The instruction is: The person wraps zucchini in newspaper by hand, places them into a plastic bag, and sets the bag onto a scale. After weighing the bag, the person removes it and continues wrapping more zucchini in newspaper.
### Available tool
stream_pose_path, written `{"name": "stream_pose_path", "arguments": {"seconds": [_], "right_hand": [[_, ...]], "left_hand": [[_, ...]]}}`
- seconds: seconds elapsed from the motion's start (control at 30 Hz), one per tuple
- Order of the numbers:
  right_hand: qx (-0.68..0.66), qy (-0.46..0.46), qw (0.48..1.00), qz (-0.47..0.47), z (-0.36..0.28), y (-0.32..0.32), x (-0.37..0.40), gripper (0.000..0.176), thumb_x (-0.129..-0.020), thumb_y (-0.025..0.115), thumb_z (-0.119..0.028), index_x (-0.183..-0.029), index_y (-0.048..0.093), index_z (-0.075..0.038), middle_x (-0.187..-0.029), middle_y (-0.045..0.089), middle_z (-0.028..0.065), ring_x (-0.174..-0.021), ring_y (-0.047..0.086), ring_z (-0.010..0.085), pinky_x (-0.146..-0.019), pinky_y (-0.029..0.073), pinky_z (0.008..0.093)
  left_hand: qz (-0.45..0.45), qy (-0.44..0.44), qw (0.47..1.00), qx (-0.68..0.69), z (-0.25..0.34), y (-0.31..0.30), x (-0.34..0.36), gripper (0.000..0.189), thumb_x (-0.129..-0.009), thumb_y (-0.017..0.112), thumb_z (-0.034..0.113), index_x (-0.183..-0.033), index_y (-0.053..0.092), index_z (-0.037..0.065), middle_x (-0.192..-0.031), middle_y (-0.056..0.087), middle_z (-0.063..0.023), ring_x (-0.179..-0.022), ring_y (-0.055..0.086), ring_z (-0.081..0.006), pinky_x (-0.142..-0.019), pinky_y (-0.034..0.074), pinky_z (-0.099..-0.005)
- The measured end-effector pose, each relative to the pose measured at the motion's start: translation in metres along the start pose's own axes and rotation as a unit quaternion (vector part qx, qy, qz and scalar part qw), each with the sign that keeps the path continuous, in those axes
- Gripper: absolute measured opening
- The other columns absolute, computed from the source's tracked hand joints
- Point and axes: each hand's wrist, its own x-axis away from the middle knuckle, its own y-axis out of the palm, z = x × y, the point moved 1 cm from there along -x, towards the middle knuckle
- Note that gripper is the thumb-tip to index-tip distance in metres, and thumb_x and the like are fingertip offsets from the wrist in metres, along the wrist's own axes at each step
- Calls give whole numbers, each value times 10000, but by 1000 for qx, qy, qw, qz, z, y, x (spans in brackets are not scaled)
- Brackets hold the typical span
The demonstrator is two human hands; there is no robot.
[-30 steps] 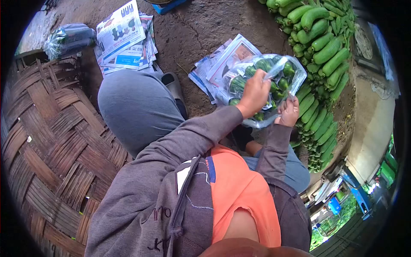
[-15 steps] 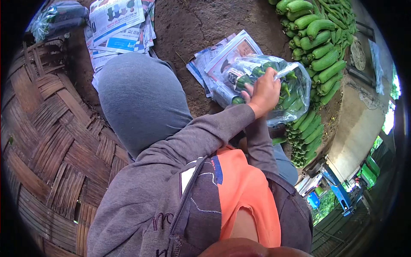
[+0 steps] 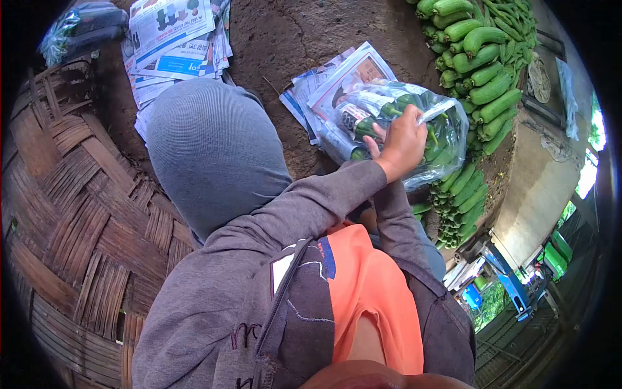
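Note:
My left hand (image 3: 403,139) is closed on the upper part of a clear plastic bag (image 3: 447,146) filled with green cucumbers. The bag is held just above loose newspaper sheets (image 3: 343,78) on the dirt floor. My right forearm (image 3: 395,214) in a grey sleeve reaches up under the bag. The right hand itself is hidden behind my left wrist and the bag.
A large pile of green gourds (image 3: 483,71) lies to the right of the bag. A stack of newspapers (image 3: 172,29) and another filled bag (image 3: 78,29) lie at the top left. A woven bamboo basket (image 3: 71,194) fills the left, beside my grey-trousered knee (image 3: 214,149).
My right hand, visible at the bag's lower edge a second ago, has slipped out of sight under it. My left hand has shifted slightly right on the bag.

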Motion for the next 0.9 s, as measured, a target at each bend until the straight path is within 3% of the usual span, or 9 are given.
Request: {"name": "stream_pose_path", "arguments": {"seconds": [0.07, 0.37, 0.43, 0.57, 0.63, 0.7, 0.77, 0.83, 0.9], "right_hand": [[1, -4, 1000, -10, 0, -1, -1, 228, -768, 625, -102, -991, 605, -58, -966, 615, 117, -932, 574, 288, -811, 445, 371], [11, 10, 1000, -5, -9, 2, -5, 225, -792, 617, -113, -1010, 593, -62, -975, 610, 113, -932, 574, 285, -811, 448, 369], [41, 78, 996, -9, -24, -4, -11, 206, -745, 646, -115, -946, 606, -91, -938, 604, 130, -906, 578, 289, -779, 452, 374], [75, 141, 987, 8, -72, -58, -14, 381, -725, 687, -156, -1093, 592, -143, -1066, 565, 101, -1037, 510, 315, -906, 395, 404], [142, -50, 964, 221, -83, -95, 15, 429, -661, 708, -139, -1074, 597, -175, -1065, 559, 97, -1044, 510, 306, -892, 397, 419], [134, 75, 925, 347, -49, -115, 41, 638, -622, 773, -220, -1195, 517, -105, -1247, 453, 130, -1179, 407, 311, -977, 326, 445], [142, 198, 872, 426, 17, -104, 59, 731, -641, 797, -279, -1233, 451, -24, -1210, 503, 145, -1120, 485, 291, -929, 392, 424], [-290, 325, 849, 299, 51, -93, 51, 626, -689, 784, -311, -1134, 515, 39, -1044, 608, 127, -955, 589, 229, -817, 465, 358], [-322, 310, 834, 324, 56, -82, 40, 257, -807, 688, -252, -890, 638, -14, -665, 577, 2, -605, 519, 88, -551, 413, 262]], "left_hand": [[-28, -4, 1000, 4, 2, -1, 0, 161, -817, 532, 83, -950, 483, 6, -752, 593, -232, -757, 577, -425, -668, 423, -483], [-34, 32, 998, -48, -10, -3, 2, 181, -821, 508, 114, -953, 502, -9, -831, 594, -260, -803, 584, -408, -719, 431, -460], [-47, -9, 998, -39, -24, -2, -6, 258, -847, 543, 166, -1047, 508, 5, -866, 594, -125, -800, 566, -205, -712, 434, -350], [-94, -93, 987, 90, -11, -18, -8, 472, -837, 611, 162, -1221, 407, -22, -986, 582, -122, -762, 560, -128, -644, 459, -267], [-116, -98, 983, 102, -14, -24, -7, 414, -847, 604, 173, -1182, 458, -22, -950, 595, -103, -766, 564, -127, -603, 451, -261], [-155, -83, 984, -31, -6, -35, 4, 345, -859, 594, 193, -1126, 505, -7, -892, 592, -68, -719, 557, -118, -564, 436, -254], [-183, -85, 972, -119, -6, -40, 4, 303, -867, 590, 218, -1078, 537, 7, -839, 586, -48, -667, 540, -109, -529, 420, -254], [-191, -112, 961, -165, -22, -45, 0, 286, -871, 590, 249, -1040, 553, 22, -791, 577, -43, -607, 514, -97, -498, 405, -262], [-144, -103, 977, -123, -16, -44, 5, 270, -914, 519, 281, -996, 554, 27, -724, 547, -20, -568, 486, -89, -478, 377, -250]]}}
